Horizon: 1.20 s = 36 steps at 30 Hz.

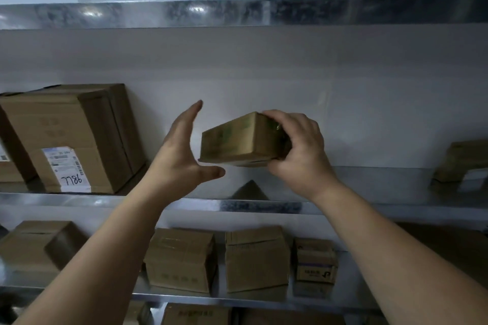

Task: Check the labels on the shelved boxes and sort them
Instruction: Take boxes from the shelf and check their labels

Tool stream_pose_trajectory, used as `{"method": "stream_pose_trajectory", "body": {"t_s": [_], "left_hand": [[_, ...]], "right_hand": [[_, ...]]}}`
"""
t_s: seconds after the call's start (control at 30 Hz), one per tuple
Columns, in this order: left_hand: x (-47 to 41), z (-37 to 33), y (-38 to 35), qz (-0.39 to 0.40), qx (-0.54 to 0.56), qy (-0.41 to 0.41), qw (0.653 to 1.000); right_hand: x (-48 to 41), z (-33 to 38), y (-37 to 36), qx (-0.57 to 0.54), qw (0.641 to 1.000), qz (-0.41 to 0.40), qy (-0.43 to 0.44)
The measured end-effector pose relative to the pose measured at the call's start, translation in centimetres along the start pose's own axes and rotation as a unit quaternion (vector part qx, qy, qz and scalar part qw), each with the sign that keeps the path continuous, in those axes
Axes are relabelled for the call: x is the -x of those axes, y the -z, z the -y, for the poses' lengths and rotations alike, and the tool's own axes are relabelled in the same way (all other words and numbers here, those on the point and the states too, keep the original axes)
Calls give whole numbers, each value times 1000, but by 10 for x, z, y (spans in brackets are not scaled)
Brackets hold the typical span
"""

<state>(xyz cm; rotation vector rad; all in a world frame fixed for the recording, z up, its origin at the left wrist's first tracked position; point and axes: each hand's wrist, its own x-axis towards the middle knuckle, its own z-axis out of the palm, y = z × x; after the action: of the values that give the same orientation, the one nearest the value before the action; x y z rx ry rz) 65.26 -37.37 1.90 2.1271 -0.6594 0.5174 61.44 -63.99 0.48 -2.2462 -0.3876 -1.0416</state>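
Observation:
My right hand [301, 150] grips the right end of a small brown cardboard box [237, 140], held tilted in the air above the middle metal shelf [264, 206]. My left hand [182, 155] is open just left of the box, fingers up and thumb under its lower left corner, not touching it. A large cardboard box [71, 137] with a white label marked 7786 upside down stands at the left of the same shelf. No label shows on the held box's visible faces.
Another box [462, 163] with a white label sits at the shelf's right end. The lower shelf [264, 299] carries several cardboard boxes [253, 258]. An upper metal shelf edge [237, 12] runs overhead. A white wall backs the shelves.

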Motion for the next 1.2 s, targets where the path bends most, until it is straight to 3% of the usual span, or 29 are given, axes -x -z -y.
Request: {"method": "stream_pose_trajectory", "body": {"t_s": [0.13,0.27,0.4,0.5,0.6,0.87,1.07,1.2], "left_hand": [[-2,-13,-15,0,-88,-100,991],[-2,-16,-22,-18,-61,-125,990],[0,-7,-17,-28,27,-61,997],[2,5,-11,-28,126,-3,992],[1,21,-8,-14,207,35,978],[1,50,-14,50,370,75,925],[1,48,-10,34,328,85,940],[3,30,-2,-2,178,26,984]], "right_hand": [[-3,20,-7,157,984,-9,82],[-2,25,-11,186,977,-13,105],[1,11,-2,118,990,-19,79],[4,-4,9,-27,1000,-10,-11],[3,-18,15,-129,986,44,-97],[3,-30,6,-134,985,86,-65],[2,-30,2,-106,992,58,-49],[-1,-25,2,-14,998,54,-30]]}}
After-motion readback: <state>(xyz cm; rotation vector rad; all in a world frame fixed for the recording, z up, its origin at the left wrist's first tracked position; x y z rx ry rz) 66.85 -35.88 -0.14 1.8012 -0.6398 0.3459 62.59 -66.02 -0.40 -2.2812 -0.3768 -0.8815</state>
